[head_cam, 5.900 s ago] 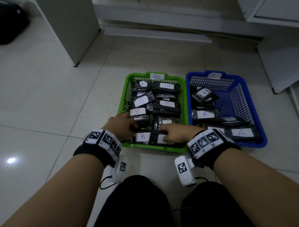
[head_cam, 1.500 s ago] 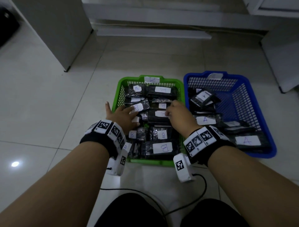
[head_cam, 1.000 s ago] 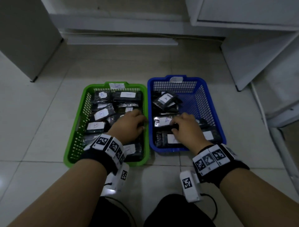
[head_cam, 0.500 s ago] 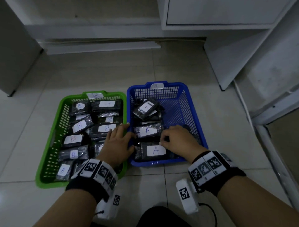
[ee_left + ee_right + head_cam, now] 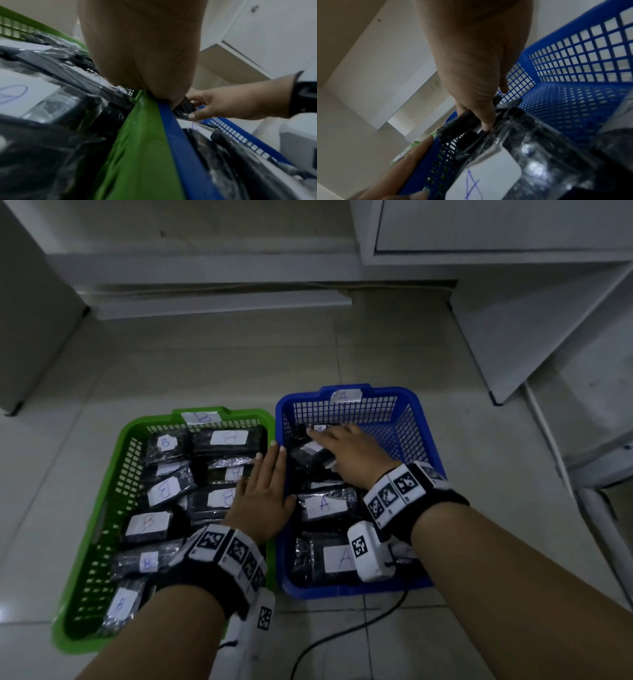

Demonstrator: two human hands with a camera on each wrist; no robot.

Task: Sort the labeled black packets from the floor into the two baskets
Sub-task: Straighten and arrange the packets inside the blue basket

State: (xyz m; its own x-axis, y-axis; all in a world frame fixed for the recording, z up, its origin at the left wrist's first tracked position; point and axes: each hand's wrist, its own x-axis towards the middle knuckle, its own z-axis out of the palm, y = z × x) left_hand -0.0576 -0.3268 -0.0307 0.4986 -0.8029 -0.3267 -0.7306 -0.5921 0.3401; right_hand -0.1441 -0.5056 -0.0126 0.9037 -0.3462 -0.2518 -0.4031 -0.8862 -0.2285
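A green basket on the left holds several black packets labeled B. To its right, a blue basket holds packets labeled A. My left hand lies flat with straight fingers over the two touching rims, the green rim and the blue rim. My right hand reaches into the far left part of the blue basket. Its thumb and fingers pinch a black packet there. In the right wrist view the right hand's fingertips curl over that packet's edge, close to another A packet.
White cabinets stand at the back and right, and a grey panel at the left. A black cable runs over the tiled floor in front of the blue basket. The blue basket's right half shows bare mesh.
Both hands shifted from the green basket to the blue one. The right hand has moved to the blue basket's far end and taken a packet; the left hand now lies on the rims.
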